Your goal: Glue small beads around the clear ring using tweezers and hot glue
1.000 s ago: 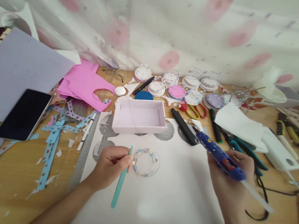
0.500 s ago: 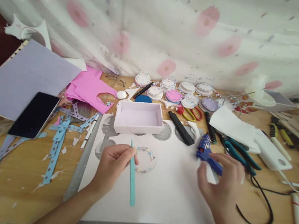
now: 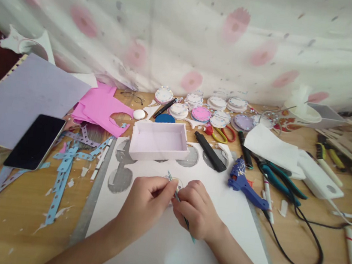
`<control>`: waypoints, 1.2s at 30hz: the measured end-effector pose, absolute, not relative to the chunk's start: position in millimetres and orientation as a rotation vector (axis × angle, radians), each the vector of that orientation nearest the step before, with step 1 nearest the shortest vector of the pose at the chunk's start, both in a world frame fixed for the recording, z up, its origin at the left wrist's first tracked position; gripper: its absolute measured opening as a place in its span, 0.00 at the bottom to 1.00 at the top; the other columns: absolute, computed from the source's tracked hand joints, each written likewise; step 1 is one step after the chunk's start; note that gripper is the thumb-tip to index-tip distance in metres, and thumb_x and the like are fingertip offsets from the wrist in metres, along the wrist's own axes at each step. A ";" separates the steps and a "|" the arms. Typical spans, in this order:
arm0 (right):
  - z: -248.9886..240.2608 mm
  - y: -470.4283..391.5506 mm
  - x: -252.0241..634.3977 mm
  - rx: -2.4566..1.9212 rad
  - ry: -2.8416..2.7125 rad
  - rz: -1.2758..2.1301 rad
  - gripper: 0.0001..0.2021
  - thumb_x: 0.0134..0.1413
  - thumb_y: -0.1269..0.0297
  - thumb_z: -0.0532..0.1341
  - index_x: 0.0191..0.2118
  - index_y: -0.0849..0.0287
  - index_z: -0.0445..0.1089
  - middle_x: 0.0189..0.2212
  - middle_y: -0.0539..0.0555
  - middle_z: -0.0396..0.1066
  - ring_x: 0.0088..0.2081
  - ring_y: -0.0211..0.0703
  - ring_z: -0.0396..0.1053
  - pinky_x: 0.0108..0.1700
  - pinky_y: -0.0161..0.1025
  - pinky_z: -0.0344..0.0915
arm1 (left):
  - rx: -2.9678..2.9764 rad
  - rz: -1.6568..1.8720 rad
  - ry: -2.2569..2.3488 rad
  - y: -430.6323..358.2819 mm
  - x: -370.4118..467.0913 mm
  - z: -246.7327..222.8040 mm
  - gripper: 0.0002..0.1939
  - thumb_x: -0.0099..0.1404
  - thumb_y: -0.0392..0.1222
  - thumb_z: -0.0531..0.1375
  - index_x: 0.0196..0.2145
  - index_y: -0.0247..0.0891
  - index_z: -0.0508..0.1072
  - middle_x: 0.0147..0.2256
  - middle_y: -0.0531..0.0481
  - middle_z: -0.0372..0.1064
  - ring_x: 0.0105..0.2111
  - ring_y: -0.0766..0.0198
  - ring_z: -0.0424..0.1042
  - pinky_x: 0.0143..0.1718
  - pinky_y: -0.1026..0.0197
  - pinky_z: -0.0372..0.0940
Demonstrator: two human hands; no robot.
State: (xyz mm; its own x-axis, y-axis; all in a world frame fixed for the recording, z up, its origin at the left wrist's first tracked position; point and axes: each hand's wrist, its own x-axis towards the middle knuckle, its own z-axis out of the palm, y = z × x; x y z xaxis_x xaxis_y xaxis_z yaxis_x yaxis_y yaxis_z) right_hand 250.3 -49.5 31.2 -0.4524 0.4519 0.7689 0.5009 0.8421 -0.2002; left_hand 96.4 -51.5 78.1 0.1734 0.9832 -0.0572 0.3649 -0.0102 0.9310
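Observation:
Teal tweezers (image 3: 170, 176) slant between my two hands above the white sheet (image 3: 136, 239). My left hand (image 3: 149, 200) is closed in a pinch at their upper part, near the tips. Wrapped round the lower part is my right hand (image 3: 197, 210), and the handle end pokes out below it. Just behind the fingers lies a clear disc (image 3: 181, 183) with small decorations, mostly hidden. A pale lilac open box (image 3: 160, 140) stands beyond my hands.
To the right rest a blue glue gun (image 3: 243, 184) with its black cord, and teal-handled pliers (image 3: 282, 178). Several decorated round pieces (image 3: 201, 113) line the back. On the left are a phone (image 3: 36, 141), pink sheets (image 3: 101, 105) and blue strips (image 3: 65, 173).
My right hand has moved left from beside the glue gun and closed on the tweezers. The tweezers have tilted, their handle end now pointing to the lower right.

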 end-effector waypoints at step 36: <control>15.9 -52.1 251.4 -0.819 -1.254 1.288 0.10 0.66 0.69 0.53 0.35 0.51 0.51 0.20 0.40 0.45 0.19 0.31 0.44 0.21 0.31 0.42 | 1.990 0.824 1.067 -14.6 48.1 4.5 0.42 0.54 0.41 0.70 0.62 0.44 0.56 0.59 0.41 0.60 0.59 0.51 0.61 0.61 0.50 0.60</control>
State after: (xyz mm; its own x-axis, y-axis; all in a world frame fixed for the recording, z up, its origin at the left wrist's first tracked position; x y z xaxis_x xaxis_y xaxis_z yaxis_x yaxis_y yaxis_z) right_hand 251.4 -52.1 15.9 -0.1542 0.9661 0.2071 -0.2323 0.1683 -0.9580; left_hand 48.1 -14.6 4.5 0.4529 0.8700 0.1948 0.4085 -0.3967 0.8221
